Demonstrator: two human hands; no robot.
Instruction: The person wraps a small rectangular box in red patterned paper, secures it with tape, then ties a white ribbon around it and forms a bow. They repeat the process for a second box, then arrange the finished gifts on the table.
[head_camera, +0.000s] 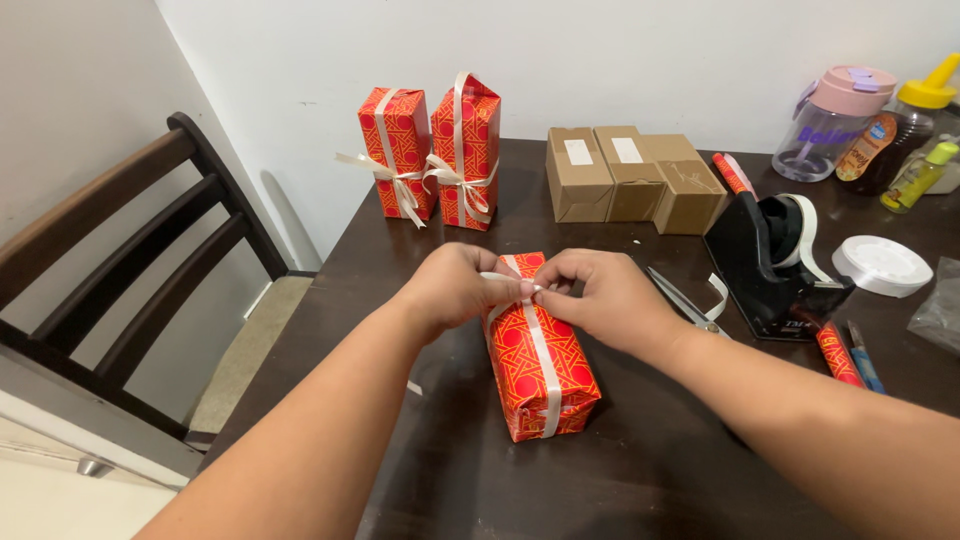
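- A red box (540, 365) wrapped in gold-patterned paper lies on the dark wooden desk (620, 470).
- The left hand (455, 288) and the right hand (600, 297) each pinch the cream ribbon (540, 345) at the box's far end.
- Beyond the box stand two wrapped, bowed boxes (430, 155).
- Right of them sit three plain brown cartons (635, 175) with white labels.
- A black tape dispenser (775, 265) sits right of the box.

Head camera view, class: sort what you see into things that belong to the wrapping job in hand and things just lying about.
In use: left hand, right hand, red wrapped box, cream ribbon.

Lying about: two finished boxes, three brown boxes, tape dispenser, scissors, ribbon spool, bottles.
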